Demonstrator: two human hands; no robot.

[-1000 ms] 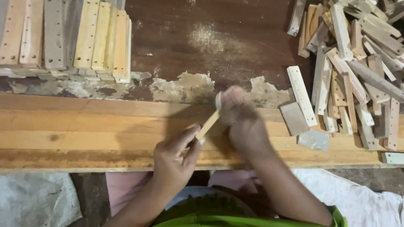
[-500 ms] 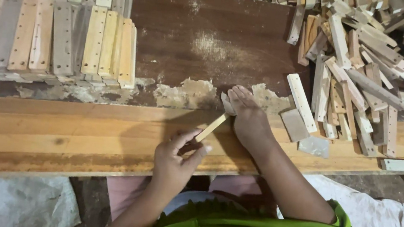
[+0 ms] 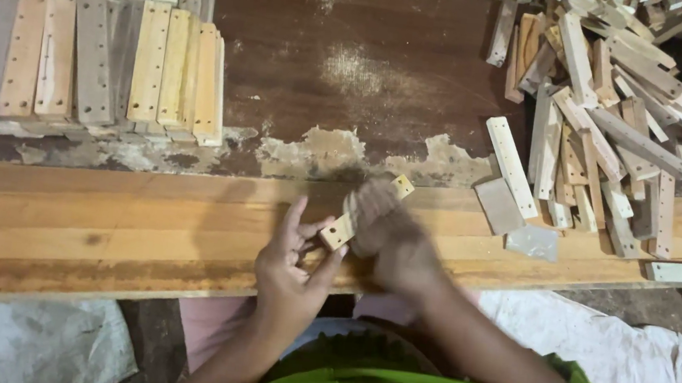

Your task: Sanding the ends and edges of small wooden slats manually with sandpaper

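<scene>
My left hand (image 3: 293, 264) pinches the near end of a small light wooden strip (image 3: 337, 232) that slants up to the right over the plank bench (image 3: 102, 217). My right hand (image 3: 391, 232) lies over the middle of the same strip, blurred by motion, with the strip's far end showing beyond its fingers. Whether the right hand holds anything of its own I cannot tell.
Neat rows of drilled wooden slats (image 3: 93, 56) lie at the back left. A loose heap of wooden pieces (image 3: 602, 118) fills the right side, with flat grey scraps (image 3: 500, 206) beside it. A dark board (image 3: 354, 66) with dust sits behind. White sacking (image 3: 619, 356) lies below the bench.
My right hand has slid back along the strip toward my left hand. The left hand has kept its grip, and the strip stays slanted at the same spot.
</scene>
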